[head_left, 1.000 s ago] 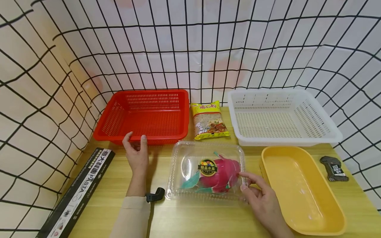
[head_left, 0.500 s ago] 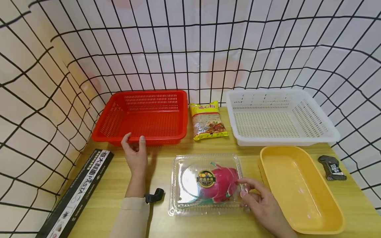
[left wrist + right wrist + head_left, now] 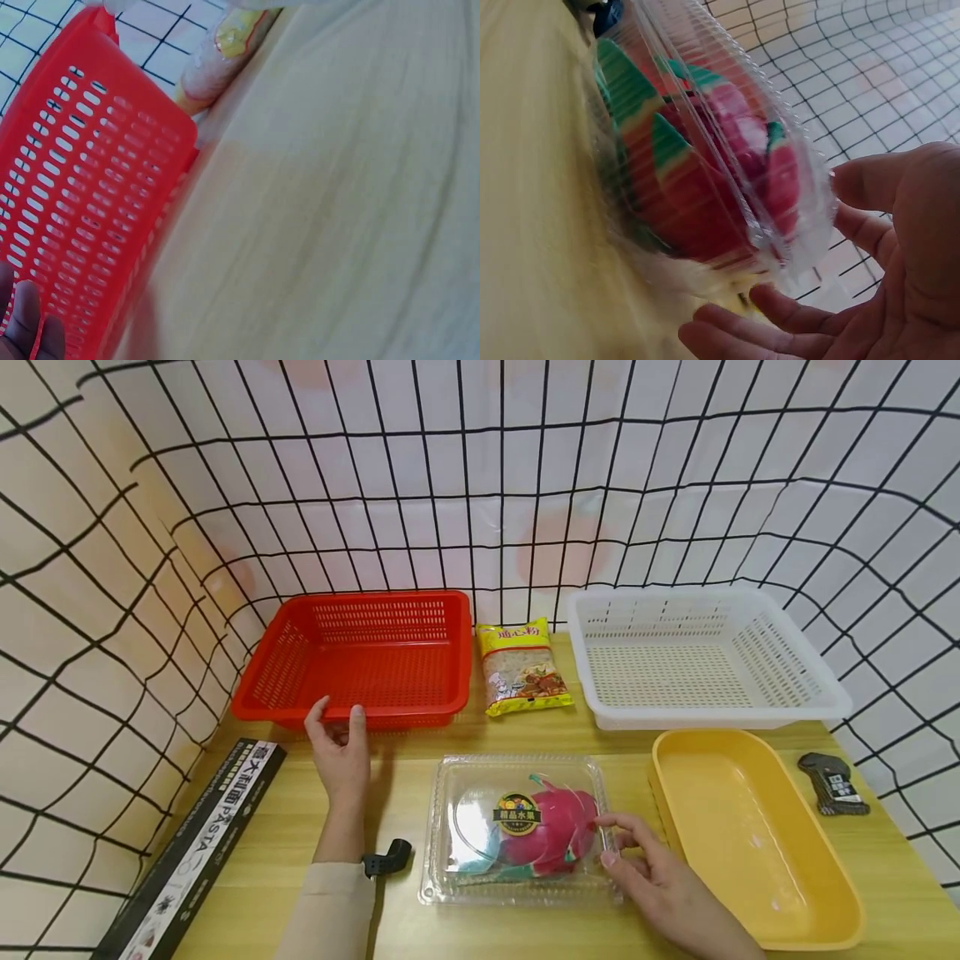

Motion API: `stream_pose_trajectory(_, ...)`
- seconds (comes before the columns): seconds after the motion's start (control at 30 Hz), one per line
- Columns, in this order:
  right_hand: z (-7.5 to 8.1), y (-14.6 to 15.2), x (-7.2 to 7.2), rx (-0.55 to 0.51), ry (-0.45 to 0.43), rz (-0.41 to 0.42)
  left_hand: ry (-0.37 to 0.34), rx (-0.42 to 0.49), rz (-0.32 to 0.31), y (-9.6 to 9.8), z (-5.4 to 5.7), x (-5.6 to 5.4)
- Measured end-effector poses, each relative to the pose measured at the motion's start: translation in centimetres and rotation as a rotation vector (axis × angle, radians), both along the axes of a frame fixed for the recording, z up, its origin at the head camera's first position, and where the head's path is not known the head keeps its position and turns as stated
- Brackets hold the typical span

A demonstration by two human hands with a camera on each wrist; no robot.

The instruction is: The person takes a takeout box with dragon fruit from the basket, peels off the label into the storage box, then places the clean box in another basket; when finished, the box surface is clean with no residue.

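A clear plastic clamshell box (image 3: 480,777) lies flat on the table in the head view. Inside is a pink dragon fruit (image 3: 558,827) with green-tipped scales, partly behind a round black label (image 3: 517,814). My right hand (image 3: 648,877) is at the box's right edge, its fingers relaxed and spread, fingertips right by the rim. From the right wrist, the fingers (image 3: 780,319) appear loosely bent beside the box wall, not curled round it. My left hand (image 3: 341,760) rests by the front rim of the red basket (image 3: 442,710), fingers loosely bent.
A yellow macaroni bag (image 3: 525,668) lies between the red basket and a white basket (image 3: 697,718). The yellow tray (image 3: 750,843) stands right of my right hand, with a dark packet (image 3: 834,785) beyond it. A long pasta box (image 3: 195,852) lies left. Black netting surrounds the back and sides.
The clamshell box has come down toward me from a raised, tilted position and now lies flat. My right hand has loosened at its edge. The left hand keeps its place.
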State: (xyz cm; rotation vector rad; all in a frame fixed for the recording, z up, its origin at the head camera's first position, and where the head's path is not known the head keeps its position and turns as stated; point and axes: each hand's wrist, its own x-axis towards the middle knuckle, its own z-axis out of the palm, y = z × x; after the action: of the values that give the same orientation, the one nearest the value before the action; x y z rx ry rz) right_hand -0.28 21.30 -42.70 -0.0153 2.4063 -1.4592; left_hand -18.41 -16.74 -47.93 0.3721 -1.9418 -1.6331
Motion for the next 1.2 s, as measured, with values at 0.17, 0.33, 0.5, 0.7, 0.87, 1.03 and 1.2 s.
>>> stream_pose_trajectory(0.17,1.2,0.7,-0.4,0.110,0.071,0.039,0.007,0.013,-0.005,0.1,0.2,0.4)
stream_pose_trajectory(0.33,2.8,1.4,-1.4,0.203,0.235,0.088,0.042,-0.020,-0.049,0.7,1.3,1.8)
stream_pose_trajectory(0.5,4.3,1.3,-3.3,0.232,0.471,0.125,0.117,-0.135,-0.194,1.3,2.1,3.5)
stream_pose_trajectory(0.7,5.7,0.4,-5.4,0.297,0.605,0.161,0.064,-0.159,-0.467,2.4,2.5,5.7)
stream_pose_trajectory(0.87,6.1,-0.9,-7.2,0.317,0.588,0.242,-0.039,-0.197,-0.653,3.6,2.4,7.6)
stream_pose_trajectory(1.03,6.2,-3.1,-8.7,0.279,0.524,0.323,-0.065,-0.198,-0.781,4.5,2.5,9.1)
stream_pose_trajectory(1.2,5.8,-5.2,-10.2,0.255,0.557,0.409,-0.103,-0.193,-0.842,5.4,2.6,9.9)
